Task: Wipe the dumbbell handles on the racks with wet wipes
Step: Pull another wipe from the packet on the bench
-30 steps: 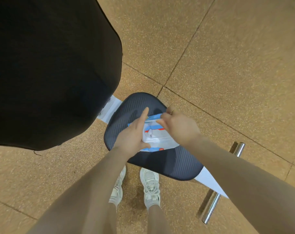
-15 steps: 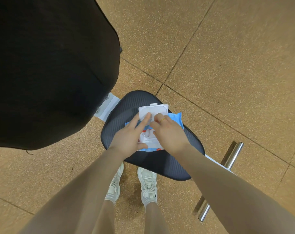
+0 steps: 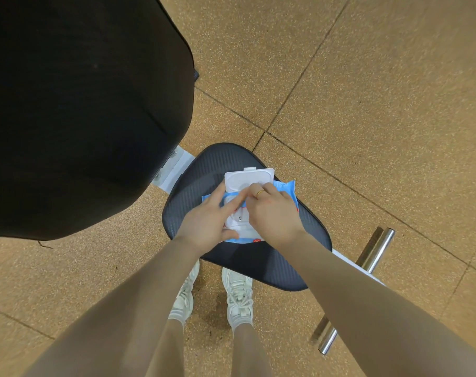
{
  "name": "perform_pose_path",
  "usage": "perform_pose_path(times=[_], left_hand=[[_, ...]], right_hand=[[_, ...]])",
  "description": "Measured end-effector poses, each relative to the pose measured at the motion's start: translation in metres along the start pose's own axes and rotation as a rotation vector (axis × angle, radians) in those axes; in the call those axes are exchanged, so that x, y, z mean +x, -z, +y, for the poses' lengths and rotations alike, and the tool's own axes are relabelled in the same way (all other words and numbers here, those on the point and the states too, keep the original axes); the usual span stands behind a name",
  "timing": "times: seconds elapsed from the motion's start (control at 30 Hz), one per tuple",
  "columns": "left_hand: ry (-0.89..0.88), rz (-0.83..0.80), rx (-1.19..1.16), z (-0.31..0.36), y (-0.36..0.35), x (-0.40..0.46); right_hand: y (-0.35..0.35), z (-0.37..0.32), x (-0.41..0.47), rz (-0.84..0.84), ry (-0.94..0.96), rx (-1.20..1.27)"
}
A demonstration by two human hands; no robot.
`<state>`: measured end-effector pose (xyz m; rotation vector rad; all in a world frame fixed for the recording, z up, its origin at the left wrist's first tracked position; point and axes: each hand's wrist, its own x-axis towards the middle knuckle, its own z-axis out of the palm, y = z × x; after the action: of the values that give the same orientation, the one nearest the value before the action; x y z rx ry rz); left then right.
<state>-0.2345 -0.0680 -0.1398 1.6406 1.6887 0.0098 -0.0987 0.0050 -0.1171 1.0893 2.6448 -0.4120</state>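
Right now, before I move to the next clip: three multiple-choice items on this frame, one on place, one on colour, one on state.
1. The wipes pack lies on:
A. the floor
B. the bench seat
C. a rack

2. The pack's wrapper is mostly:
A. blue
B. green
C. black

3. The pack's lid is:
A. shut
B. torn off
C. flipped open

Answers: 1 B, the dark seat shows all round it. 2 A, blue edges show beside the right hand. 3 C, the white lid stands up behind the left hand.

left hand (image 3: 208, 223): fingers extended | right hand (image 3: 272, 213): fingers curled, pinching
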Motion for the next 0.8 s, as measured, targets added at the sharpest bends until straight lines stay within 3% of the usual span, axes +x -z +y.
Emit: perform_pose_path(times=[0.1,0.2,0.33,0.4,0.53,0.63,0.7,0.8], left_hand=[[0.004,0.005,0.007,0.000,-0.001,0.000],[0.005,-0.006,0.002,0.001,0.001,0.000],[-0.007,-0.020,0.006,0.004,0.000,-0.001],[-0.006,-0.021,0.018,0.005,-0.001,-0.002],[-0.006,-0.011,0.020,0.007,0.001,-0.002],[0.006,-0.013,0.022,0.007,0.001,-0.003],[0.015,-0.007,0.012,0.006,-0.001,-0.003],[0.039,-0.003,-0.005,0.006,-0.002,-0.003]], right_hand=[[0.002,0.004,-0.004,0.079,-0.011,0.126],[0.002,0.020,-0.012,0.085,-0.019,0.412],[0.005,0.038,-0.025,0.072,-0.290,0.837],[0.010,0.032,-0.026,0.074,-0.334,0.793],[0.017,0.022,-0.019,-0.147,-0.198,0.484],[0.020,0.019,-0.015,-0.097,-0.171,0.466],[0.021,0.020,-0.016,-0.046,-0.282,0.717],[0.033,0.028,-0.027,0.043,-0.622,1.419]])
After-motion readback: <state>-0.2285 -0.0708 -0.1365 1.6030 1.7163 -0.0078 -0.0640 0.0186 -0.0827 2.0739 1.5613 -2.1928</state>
